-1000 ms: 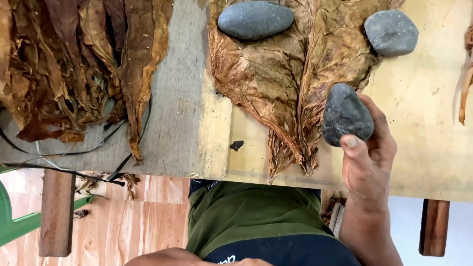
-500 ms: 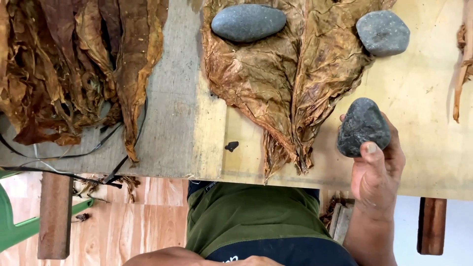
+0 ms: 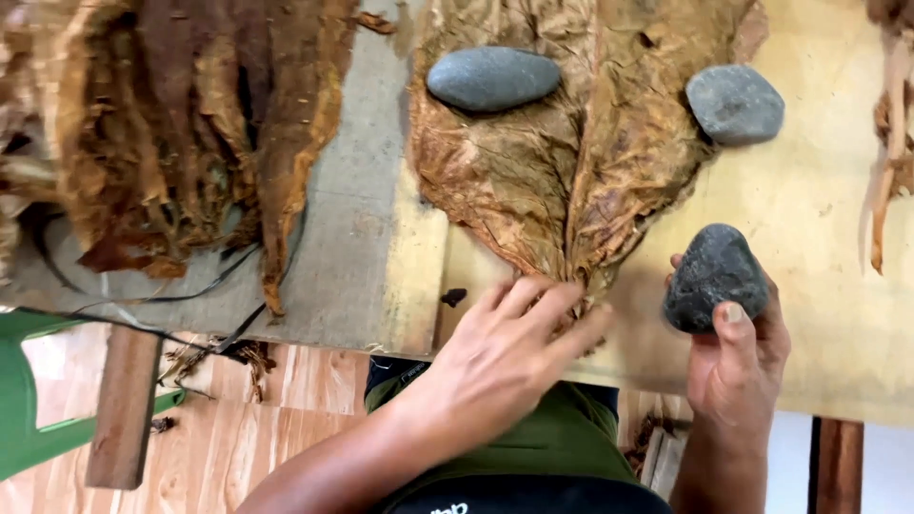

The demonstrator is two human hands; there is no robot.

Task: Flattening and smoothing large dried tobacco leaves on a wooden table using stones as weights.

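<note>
Presently the right hand point(image 3: 738, 366) grips a dark grey rough stone point(image 3: 714, 278), fingers curled round it, thumb on its near face, just above the pale wooden table point(image 3: 828, 324) near the front edge. Left hand point(image 3: 505, 352) lies open, fingers spread flat on the stem end of the broad brown dried leaves point(image 3: 571, 162), holding nothing. Smooth oval grey stone point(image 3: 492, 78) and rounder grey stone point(image 3: 735, 103) weigh the leaves toward the far edge. Heap of darker dried leaves point(image 3: 171, 124) on the grey board point(image 3: 352, 257), left end.
</note>
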